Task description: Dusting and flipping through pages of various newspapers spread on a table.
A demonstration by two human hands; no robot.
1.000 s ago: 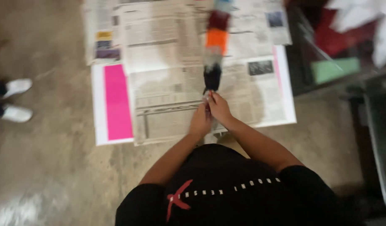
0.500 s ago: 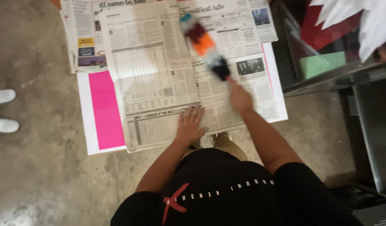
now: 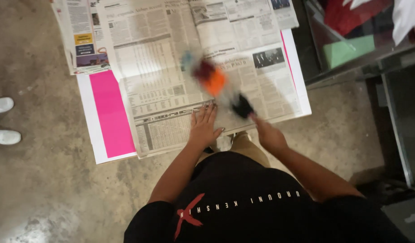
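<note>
Newspaper is pinned by the flat, spread left hand so the sheets stay put. A blurred multicoloured strip, at one o'clock of that hand, is pinched at its dark end by the right hand.

Single view only, from a head-worn camera looking almost straight down over the wearer's chest and arms. The newspaper spread on the floor serves as landmark: it fills the upper centre of frame, at roughly arm's reach. Floor lies left of and below the newspaper, a shelf to its right. No second view shares the scene.
</note>
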